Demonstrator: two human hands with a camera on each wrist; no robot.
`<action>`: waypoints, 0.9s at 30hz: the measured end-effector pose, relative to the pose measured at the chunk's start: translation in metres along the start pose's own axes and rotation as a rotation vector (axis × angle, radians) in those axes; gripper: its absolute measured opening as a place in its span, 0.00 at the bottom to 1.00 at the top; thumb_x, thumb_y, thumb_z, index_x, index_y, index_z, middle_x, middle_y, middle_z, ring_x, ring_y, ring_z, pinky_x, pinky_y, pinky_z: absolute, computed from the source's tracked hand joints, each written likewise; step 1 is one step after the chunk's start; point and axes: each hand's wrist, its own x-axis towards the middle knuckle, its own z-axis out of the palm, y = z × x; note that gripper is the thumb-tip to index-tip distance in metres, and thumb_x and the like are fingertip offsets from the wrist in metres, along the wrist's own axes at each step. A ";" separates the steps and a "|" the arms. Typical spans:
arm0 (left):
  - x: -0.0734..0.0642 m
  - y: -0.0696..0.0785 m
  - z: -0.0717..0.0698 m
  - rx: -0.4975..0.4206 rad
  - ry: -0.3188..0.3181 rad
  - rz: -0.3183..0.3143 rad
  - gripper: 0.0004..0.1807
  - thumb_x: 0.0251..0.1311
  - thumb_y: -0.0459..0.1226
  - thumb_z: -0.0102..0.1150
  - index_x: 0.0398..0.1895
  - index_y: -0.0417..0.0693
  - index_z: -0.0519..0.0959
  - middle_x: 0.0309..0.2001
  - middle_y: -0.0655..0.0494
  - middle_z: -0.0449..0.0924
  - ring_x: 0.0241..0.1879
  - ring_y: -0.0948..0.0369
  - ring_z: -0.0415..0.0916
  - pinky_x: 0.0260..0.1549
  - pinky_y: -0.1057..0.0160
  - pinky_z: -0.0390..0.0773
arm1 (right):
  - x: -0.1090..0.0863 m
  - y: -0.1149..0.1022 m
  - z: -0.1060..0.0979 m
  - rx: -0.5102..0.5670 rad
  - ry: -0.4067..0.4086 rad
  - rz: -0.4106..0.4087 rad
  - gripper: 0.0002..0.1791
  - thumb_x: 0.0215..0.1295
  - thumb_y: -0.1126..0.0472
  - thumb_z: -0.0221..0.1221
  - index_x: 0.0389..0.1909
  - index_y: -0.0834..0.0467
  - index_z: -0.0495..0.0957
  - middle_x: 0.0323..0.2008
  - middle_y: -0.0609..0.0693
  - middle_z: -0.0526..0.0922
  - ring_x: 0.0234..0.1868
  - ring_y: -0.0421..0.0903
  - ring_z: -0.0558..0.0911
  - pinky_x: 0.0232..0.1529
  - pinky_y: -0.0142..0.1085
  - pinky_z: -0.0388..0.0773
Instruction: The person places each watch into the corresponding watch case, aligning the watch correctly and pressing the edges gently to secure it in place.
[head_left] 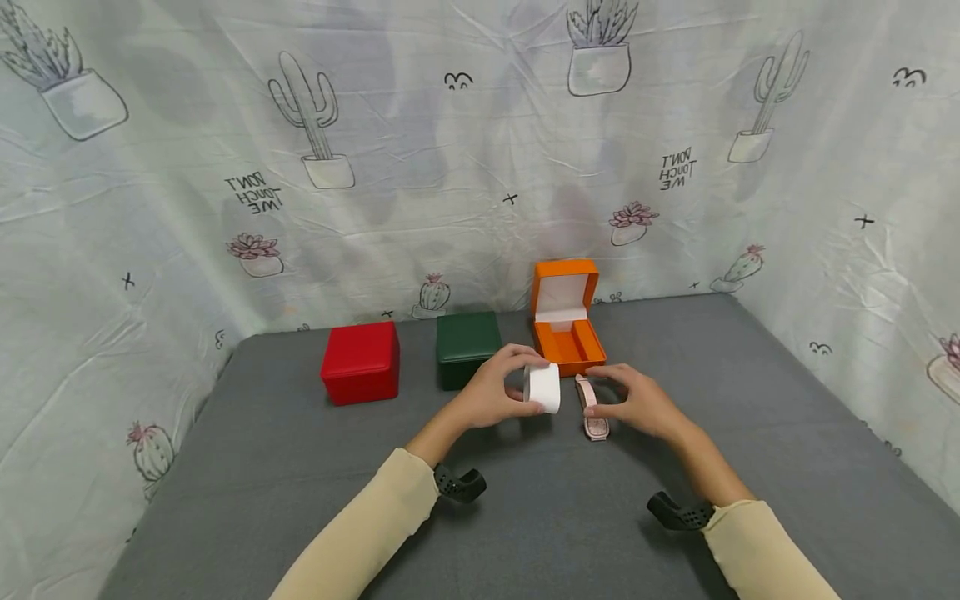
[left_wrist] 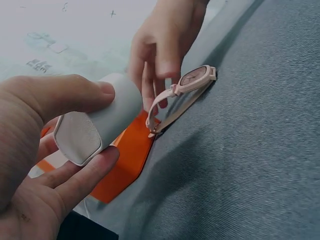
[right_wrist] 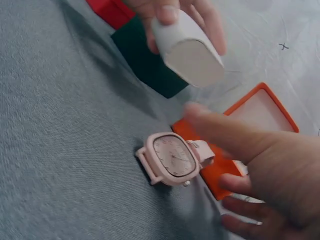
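Note:
My left hand (head_left: 487, 392) holds a white watch cushion (head_left: 545, 389) above the grey table, thumb on one side and fingers on the other. Below and to the right of it lies a pink wristwatch (head_left: 596, 428) with a square-rounded face. In the right wrist view the face of the watch (right_wrist: 174, 156) is turned up. My right hand (head_left: 647, 406) hovers beside the watch, thumb and fingers spread apart around its strap with nothing gripped. Just behind both hands stands an orange box (head_left: 568, 268) with its lid raised and a divided inside.
A closed dark green box (head_left: 468, 337) stands left of the orange one, partly behind my left hand. Farther left is a closed red box (head_left: 362, 362). A cactus-print cloth (head_left: 450, 167) hangs behind the grey tabletop (head_left: 540, 517).

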 end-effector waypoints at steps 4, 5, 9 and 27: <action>-0.007 -0.003 0.001 -0.013 0.002 0.001 0.32 0.49 0.37 0.74 0.60 0.59 0.76 0.63 0.58 0.65 0.55 0.58 0.70 0.41 0.66 0.83 | -0.001 -0.002 -0.002 -0.051 -0.115 -0.020 0.45 0.45 0.45 0.74 0.65 0.56 0.70 0.62 0.64 0.71 0.62 0.63 0.70 0.59 0.62 0.67; -0.008 -0.003 0.001 -0.015 0.002 0.002 0.32 0.49 0.37 0.74 0.60 0.59 0.76 0.63 0.58 0.65 0.55 0.58 0.70 0.41 0.66 0.83 | -0.001 -0.002 -0.002 -0.065 -0.129 -0.024 0.46 0.44 0.44 0.74 0.66 0.55 0.69 0.62 0.64 0.70 0.63 0.64 0.69 0.59 0.63 0.66; -0.011 -0.004 0.002 -0.028 -0.005 0.008 0.31 0.49 0.38 0.73 0.60 0.60 0.75 0.63 0.58 0.65 0.56 0.58 0.70 0.41 0.66 0.83 | 0.000 -0.001 -0.002 -0.119 -0.149 -0.039 0.51 0.40 0.42 0.75 0.67 0.54 0.68 0.64 0.65 0.68 0.63 0.67 0.67 0.58 0.65 0.66; -0.012 -0.006 0.004 -0.039 -0.006 0.002 0.31 0.49 0.36 0.73 0.60 0.56 0.76 0.62 0.57 0.66 0.56 0.58 0.70 0.42 0.64 0.84 | -0.002 -0.006 0.011 -0.108 -0.020 -0.126 0.47 0.39 0.40 0.75 0.60 0.58 0.72 0.61 0.55 0.76 0.61 0.56 0.74 0.61 0.57 0.70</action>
